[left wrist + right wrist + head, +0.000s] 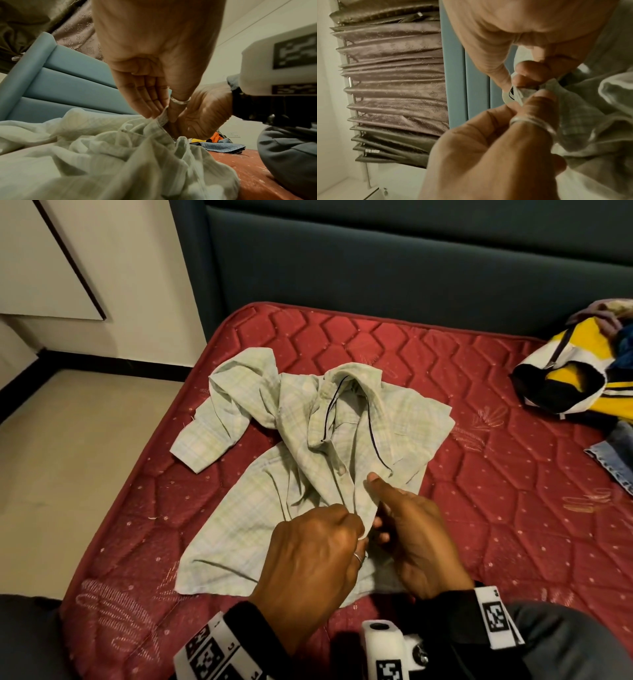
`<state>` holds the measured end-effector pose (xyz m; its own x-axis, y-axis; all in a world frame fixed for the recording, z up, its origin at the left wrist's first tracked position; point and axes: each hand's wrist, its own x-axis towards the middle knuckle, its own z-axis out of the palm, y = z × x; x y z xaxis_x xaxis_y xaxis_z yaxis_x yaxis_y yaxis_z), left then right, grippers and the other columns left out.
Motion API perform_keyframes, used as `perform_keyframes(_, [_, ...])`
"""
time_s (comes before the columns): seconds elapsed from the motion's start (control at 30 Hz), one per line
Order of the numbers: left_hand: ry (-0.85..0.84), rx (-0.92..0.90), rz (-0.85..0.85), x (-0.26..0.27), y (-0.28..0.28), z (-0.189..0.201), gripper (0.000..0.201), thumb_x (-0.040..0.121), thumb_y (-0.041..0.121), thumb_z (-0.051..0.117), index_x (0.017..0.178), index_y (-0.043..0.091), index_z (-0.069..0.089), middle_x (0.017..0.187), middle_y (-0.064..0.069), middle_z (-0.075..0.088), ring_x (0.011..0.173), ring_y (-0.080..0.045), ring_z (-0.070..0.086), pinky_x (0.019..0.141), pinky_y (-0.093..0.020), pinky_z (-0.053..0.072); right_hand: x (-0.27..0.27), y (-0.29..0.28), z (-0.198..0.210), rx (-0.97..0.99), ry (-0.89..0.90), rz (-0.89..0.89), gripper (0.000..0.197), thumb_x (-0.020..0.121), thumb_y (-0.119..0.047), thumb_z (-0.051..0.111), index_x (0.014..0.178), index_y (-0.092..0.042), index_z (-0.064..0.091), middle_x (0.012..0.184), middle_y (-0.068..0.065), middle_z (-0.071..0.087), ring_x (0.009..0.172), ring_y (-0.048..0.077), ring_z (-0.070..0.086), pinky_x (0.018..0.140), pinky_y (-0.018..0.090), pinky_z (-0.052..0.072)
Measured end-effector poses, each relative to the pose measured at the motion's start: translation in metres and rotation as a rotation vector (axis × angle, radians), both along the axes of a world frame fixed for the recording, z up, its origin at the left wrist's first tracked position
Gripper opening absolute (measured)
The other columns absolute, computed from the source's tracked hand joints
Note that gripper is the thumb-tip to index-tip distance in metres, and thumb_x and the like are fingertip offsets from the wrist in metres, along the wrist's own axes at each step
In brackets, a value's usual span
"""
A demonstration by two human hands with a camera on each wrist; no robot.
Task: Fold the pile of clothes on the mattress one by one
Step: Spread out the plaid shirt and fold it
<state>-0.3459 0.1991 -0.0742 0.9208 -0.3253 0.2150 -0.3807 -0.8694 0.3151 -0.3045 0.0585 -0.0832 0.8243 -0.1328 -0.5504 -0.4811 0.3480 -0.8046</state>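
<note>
A pale green checked shirt [308, 446] lies crumpled, collar away from me, on the red quilted mattress [496, 508]. One sleeve is flung out to the left. My left hand [359, 534], a ring on its thumb, pinches the shirt's front edge between thumb and fingers [154, 112]. My right hand [376, 508] pinches the same front strip just beside it, thumb on top. In the right wrist view the right thumb and fingers [529, 79] hold a small fold of shirt fabric [573, 108], with the ringed left hand [537, 102] touching it from below.
A heap of clothes lies at the mattress's right edge: a yellow, black and white garment [565, 378] and blue denim [616, 453]. A dark teal padded headboard [376, 268] stands behind. Bare floor [68, 457] lies left of the mattress.
</note>
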Motion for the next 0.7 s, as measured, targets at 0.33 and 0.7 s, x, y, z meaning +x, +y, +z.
perform_keyframes(0.33, [0.066,0.128,-0.175,-0.001,0.001,-0.004,0.025,0.070,0.027,0.084,0.073,0.024,0.059,0.066,0.008,0.056,0.054,-0.014,0.055,0.043,-0.026,0.036,0.001,-0.007,-0.004,0.121,-0.018,-0.052,0.021,0.085,-0.014,0.075,0.074,-0.012,0.058,0.065,0.007,0.052,0.052,0.014,0.041,0.037,0.022,0.035])
perform_keyframes(0.7, [0.103,-0.124,-0.025,0.073,0.019,0.006,0.021,0.098,0.039,0.056,0.112,0.031,0.070,0.106,0.012,0.067,0.092,-0.009,0.063,0.071,-0.028,0.049,0.003,-0.024,0.000,0.038,-0.099,-0.127,0.050,0.081,-0.026,0.079,0.113,0.010,0.064,0.096,0.016,0.057,0.065,0.023,0.050,0.041,0.024,0.046])
